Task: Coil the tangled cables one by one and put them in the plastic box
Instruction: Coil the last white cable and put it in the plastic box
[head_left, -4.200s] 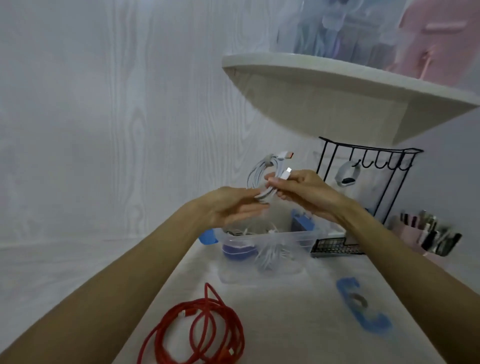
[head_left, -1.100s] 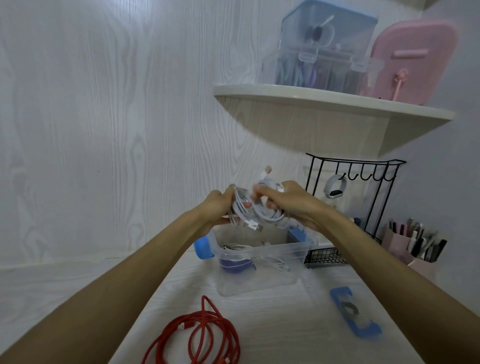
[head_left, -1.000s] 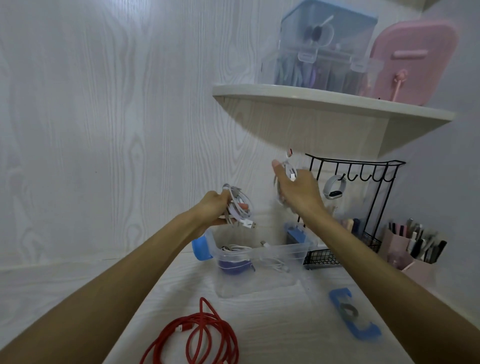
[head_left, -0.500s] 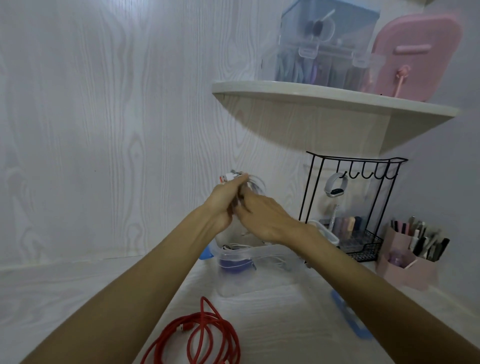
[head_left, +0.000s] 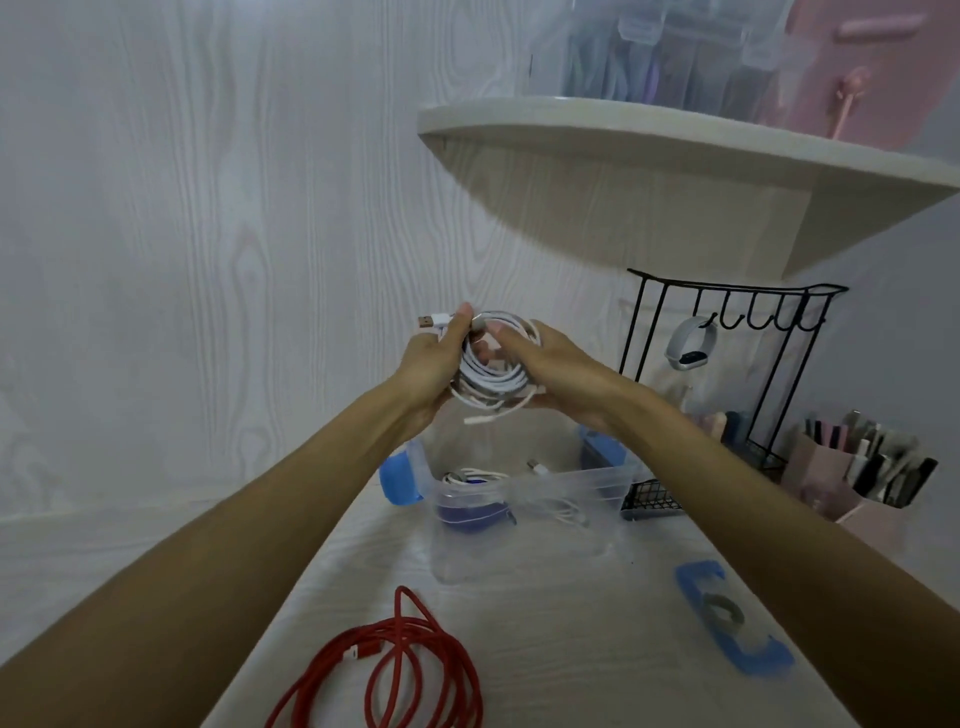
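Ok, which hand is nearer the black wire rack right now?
Right. The right hand holds the white cable coil on the side toward the black wire rack, with a clear gap to it. The left hand grips the coil's far side.

Clear glossy plastic box (head_left: 524, 499), smooth white cable (head_left: 493, 379), woodgrain table (head_left: 571, 649).

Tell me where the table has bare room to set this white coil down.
Bare tabletop lies between the red cable and the blue holder, in front of the plastic box. It is crowded right of the box: wire rack, pink pen cup.
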